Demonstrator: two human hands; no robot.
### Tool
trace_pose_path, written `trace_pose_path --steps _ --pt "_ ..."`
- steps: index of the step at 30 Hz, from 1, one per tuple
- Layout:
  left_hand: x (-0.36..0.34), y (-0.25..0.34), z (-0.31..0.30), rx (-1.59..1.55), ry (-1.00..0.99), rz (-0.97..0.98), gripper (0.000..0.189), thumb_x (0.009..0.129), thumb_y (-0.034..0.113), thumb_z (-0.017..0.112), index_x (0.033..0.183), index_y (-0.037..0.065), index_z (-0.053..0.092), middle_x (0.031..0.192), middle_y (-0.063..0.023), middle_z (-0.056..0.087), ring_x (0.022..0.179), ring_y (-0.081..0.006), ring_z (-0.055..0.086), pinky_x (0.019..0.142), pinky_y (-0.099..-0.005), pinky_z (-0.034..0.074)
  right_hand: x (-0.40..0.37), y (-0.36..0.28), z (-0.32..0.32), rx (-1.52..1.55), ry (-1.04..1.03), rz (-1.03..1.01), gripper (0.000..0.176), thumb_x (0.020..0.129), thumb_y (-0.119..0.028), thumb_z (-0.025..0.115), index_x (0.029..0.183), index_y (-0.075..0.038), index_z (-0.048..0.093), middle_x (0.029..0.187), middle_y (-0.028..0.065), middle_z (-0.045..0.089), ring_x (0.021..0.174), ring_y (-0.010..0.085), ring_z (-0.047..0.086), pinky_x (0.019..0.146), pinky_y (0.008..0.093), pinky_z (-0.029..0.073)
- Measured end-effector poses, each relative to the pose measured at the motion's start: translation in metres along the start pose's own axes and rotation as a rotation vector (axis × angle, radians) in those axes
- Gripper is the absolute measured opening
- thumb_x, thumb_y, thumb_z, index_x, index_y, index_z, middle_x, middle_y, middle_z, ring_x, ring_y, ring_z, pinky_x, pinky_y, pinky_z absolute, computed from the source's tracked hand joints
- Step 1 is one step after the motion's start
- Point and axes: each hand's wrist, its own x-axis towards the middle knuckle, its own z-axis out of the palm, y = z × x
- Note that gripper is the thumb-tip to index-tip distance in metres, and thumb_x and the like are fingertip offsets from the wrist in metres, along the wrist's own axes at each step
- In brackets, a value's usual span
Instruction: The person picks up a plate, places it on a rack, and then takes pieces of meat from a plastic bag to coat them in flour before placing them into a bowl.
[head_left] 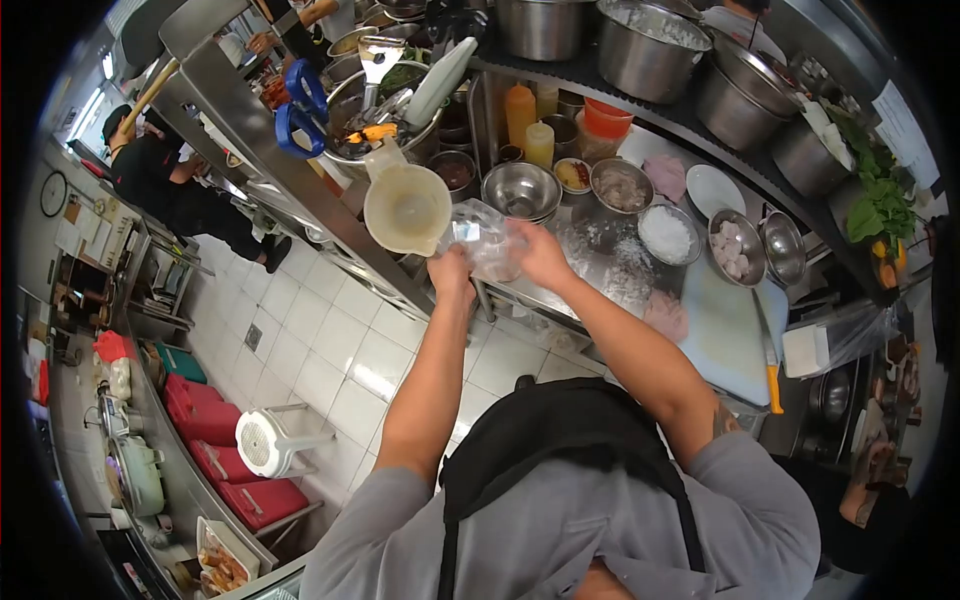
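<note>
Apparently both hands [497, 262] hold clear plastic [482, 240], its contents unclear.

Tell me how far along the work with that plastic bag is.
Apparently done: pale chunks sit in a metal bowl; the knife is laid down. In hand: the clear plastic bag, in the right hand, left hand beside it. Left, probably: finishing and setting down the bag; its contents are unclear.
</note>
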Motion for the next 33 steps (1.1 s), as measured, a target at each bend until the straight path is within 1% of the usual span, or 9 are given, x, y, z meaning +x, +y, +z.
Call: trace_pose_path --steps 2,5,8,11,15,18,24,30,33 --pt "0.011 -0.014 -0.027 -0.064 -0.023 -0.07 0.034 0.082 -0.007 0.051 0.114 -0.001 0.049 0.102 -0.0119 0.06 0.083 -0.0222 0.06 0.063 -0.0354 0.049 -0.012 0.004 0.006 -0.345 -0.222 -0.3 0.047 0.077 -0.015 0.069 0.123 -0.006 0.065 0.112 0.0141 0.065 0.105 0.0338 0.06 0.097 0.0404 0.047" --pt "0.007 -0.032 -0.053 -0.155 -0.044 -0.074 0.023 0.077 -0.01 0.048 0.097 0.0 0.053 0.088 -0.0062 0.057 0.075 -0.0167 0.055 0.059 -0.0318 0.044 -0.027 0.0 0.007 -0.392 -0.37 -0.465 0.033 0.074 -0.008 0.063 0.105 -0.009 0.073 0.096 0.0111 0.064 0.095 0.0345 0.057 0.092 0.0406 0.048" --pt "0.001 -0.034 -0.062 -0.002 -0.067 -0.138 0.024 0.078 -0.008 0.049 0.099 0.0 0.056 0.088 -0.0054 0.058 0.076 -0.0141 0.055 0.061 -0.0289 0.042 -0.003 0.0 0.016 -0.235 -0.365 -0.388 0.03 0.075 -0.007 0.06 0.103 -0.008 0.072 0.099 0.0106 0.067 0.1 0.0336 0.058 0.092 0.0418 0.048" --pt "0.001 -0.042 -0.058 0.135 -0.157 -0.044 0.032 0.079 -0.006 0.049 0.109 -0.002 0.06 0.095 -0.0076 0.063 0.083 -0.0157 0.059 0.07 -0.0288 0.047 0.032 0.006 0.035 -0.426 -0.442 -0.384 0.026 0.076 -0.011 0.062 0.099 -0.01 0.073 0.104 0.0091 0.07 0.104 0.0312 0.059 0.092 0.0419 0.048" --pt "0.015 -0.078 -0.066 0.363 -0.078 0.016 0.04 0.08 -0.002 0.049 0.119 -0.004 0.06 0.109 -0.0133 0.068 0.101 -0.0226 0.064 0.088 -0.0331 0.048 0.05 -0.007 0.028 -1.031 -0.681 -0.165 0.026 0.088 -0.023 0.057 0.103 -0.011 0.074 0.107 0.0085 0.072 0.112 0.029 0.06 0.091 0.0421 0.048" --pt "0.009 -0.08 -0.069 0.493 0.043 -0.049 0.04 0.08 -0.001 0.05 0.118 -0.004 0.06 0.111 -0.0124 0.067 0.101 -0.022 0.064 0.088 -0.0333 0.048 0.05 0.002 0.032 -1.09 -0.722 -0.216 0.026 0.088 -0.024 0.058 0.102 -0.009 0.074 0.105 0.0106 0.072 0.109 0.0303 0.062 0.089 0.0424 0.05" --pt "0.005 -0.076 -0.071 0.296 -0.028 0.122 0.038 0.077 -0.001 0.052 0.115 -0.005 0.057 0.103 -0.0103 0.065 0.085 -0.0161 0.059 0.074 -0.0284 0.047 0.042 0.015 0.048 -0.825 -0.461 -0.248 0.022 0.084 -0.022 0.062 0.09 -0.006 0.075 0.093 0.014 0.073 0.088 0.033 0.07 0.079 0.0434 0.056" --pt "0.002 -0.07 -0.06 0.432 0.019 0.14 0.043 0.075 0.002 0.056 0.117 -0.005 0.055 0.104 -0.0126 0.062 0.09 -0.0199 0.058 0.08 -0.0339 0.047 0.06 0.028 0.063 -0.898 -0.523 -0.09 0.022 0.082 -0.024 0.062 0.085 -0.007 0.076 0.094 0.0149 0.074 0.09 0.0322 0.072 0.075 0.0434 0.057" --pt "0.0 -0.072 -0.062 0.589 0.139 0.361 0.045 0.076 0.003 0.059 0.12 -0.005 0.054 0.11 -0.0135 0.057 0.095 -0.0209 0.056 0.082 -0.0357 0.047 0.061 0.025 0.052 -0.885 -0.524 -0.137 0.021 0.081 -0.02 0.062 0.089 -0.009 0.077 0.094 0.0125 0.075 0.09 0.0298 0.073 0.077 0.0412 0.058"
